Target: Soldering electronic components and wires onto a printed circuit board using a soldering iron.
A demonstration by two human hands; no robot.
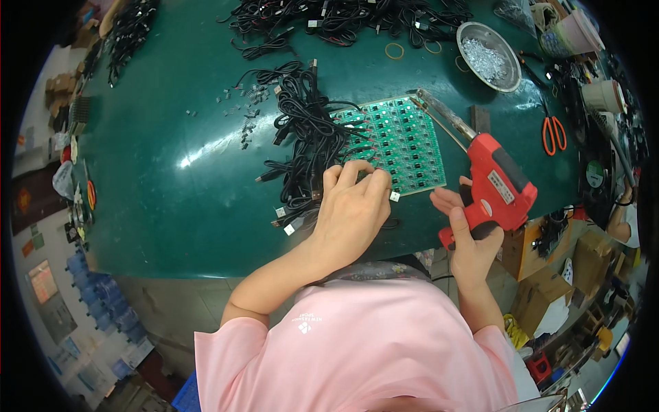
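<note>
My right hand (470, 240) grips a red and black soldering gun (500, 184), whose metal nozzle slants up and left over the far right corner of a green circuit board panel (412, 147). Rows of small dark parts cover the panel. At its near left edge my left hand (353, 209) is closed, fingers curled down on a black USB cable; the fingertips are hidden. A USB plug (394, 196) sticks out beside its knuckles. Left of the panel lies a heap of coiled black USB cables (302, 123), some with ends reaching onto the board.
Small dark parts (248, 113) lie scattered left of the cables. A metal bowl (516, 82) of small shiny pieces stands at the far right, near orange-handled scissors (553, 136). More black cables (336, 20) are heaped along the back. Cardboard boxes (539, 295) stand off the table's right side.
</note>
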